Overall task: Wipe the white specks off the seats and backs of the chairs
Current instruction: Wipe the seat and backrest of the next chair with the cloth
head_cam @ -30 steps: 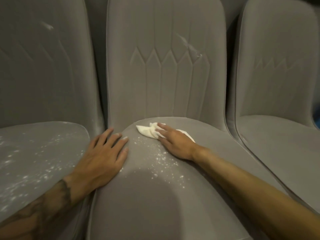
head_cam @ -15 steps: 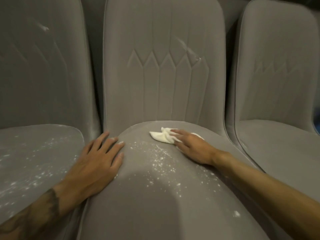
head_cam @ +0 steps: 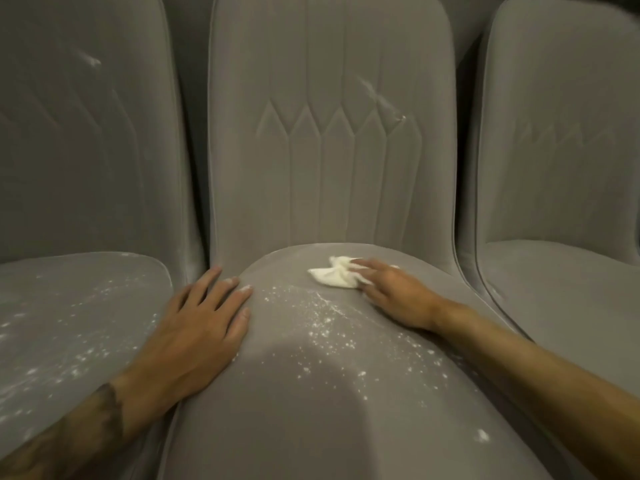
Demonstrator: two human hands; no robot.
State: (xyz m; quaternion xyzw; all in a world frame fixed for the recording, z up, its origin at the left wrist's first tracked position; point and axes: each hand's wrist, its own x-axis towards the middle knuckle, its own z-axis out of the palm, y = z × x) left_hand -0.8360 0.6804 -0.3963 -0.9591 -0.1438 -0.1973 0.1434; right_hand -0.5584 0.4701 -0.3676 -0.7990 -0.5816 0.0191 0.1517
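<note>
Three grey upholstered chairs stand side by side. The middle chair's seat (head_cam: 311, 410) carries a scatter of white specks (head_cam: 325, 323) across its centre, and its back (head_cam: 329, 133) has a white smear at the upper right. My right hand (head_cam: 394, 292) presses a crumpled white cloth (head_cam: 334, 276) flat against the rear of that seat, fingers over the cloth. My left hand (head_cam: 204, 320) lies flat on the seat's left edge, fingers apart, holding nothing.
The left chair's seat (head_cam: 69, 323) is heavily dusted with white specks, and its back (head_cam: 86, 133) bears a small white mark near the top. The right chair (head_cam: 554, 168) looks mostly clean. Narrow dark gaps separate the chairs.
My right hand has slid the cloth rightward along the back of the middle seat, uncovering more specks in the centre. My left hand stayed in place.
</note>
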